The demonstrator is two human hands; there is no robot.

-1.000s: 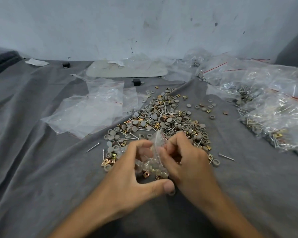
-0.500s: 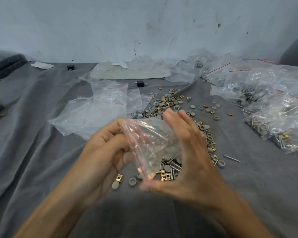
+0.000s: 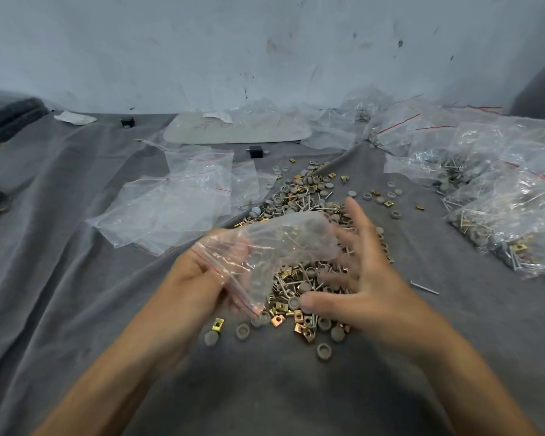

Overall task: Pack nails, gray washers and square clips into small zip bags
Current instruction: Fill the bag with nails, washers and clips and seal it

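My left hand (image 3: 199,278) grips a small clear zip bag (image 3: 274,247) by its red-lined mouth and holds it on its side above the pile, with the bag's body stretching right. My right hand (image 3: 362,278) hovers beside the bag with fingers spread and straight, holding nothing. Under both hands lies a heap of nails, gray washers and brass square clips (image 3: 299,291), which runs back toward the wall (image 3: 302,196). A single nail (image 3: 423,287) lies to the right of my right hand.
Empty zip bags (image 3: 177,206) lie flat at the left of the pile. Filled bags (image 3: 510,221) are heaped at the right. A gray cloth (image 3: 76,278) covers the surface. A pale flat sheet (image 3: 236,130) and small black blocks (image 3: 255,151) sit near the wall.
The bag was lifted off the pile and turned on its side. My right hand has let go of it and opened beside it. Parts now lie loose under the bag's mouth.
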